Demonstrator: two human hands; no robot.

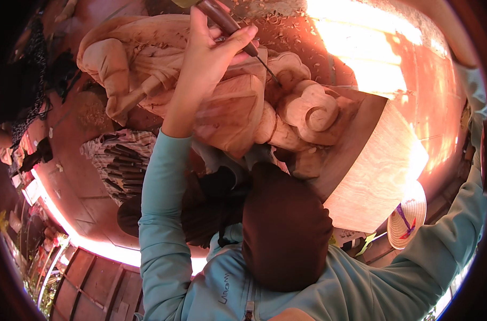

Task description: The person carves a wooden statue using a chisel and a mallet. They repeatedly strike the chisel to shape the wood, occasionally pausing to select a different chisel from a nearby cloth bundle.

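The left hand (206, 59) pinches a chisel (230, 27) over the wood carving (227, 107). The right hand's grip cannot be seen.

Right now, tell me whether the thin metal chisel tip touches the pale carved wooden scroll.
Touching: head view shows the chisel tip meeting the carved wood with no gap.

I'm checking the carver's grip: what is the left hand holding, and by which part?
The left hand holds a carving chisel by its dark wooden handle, the thin blade tip resting on the wooden sculpture. The right hand is out of view.
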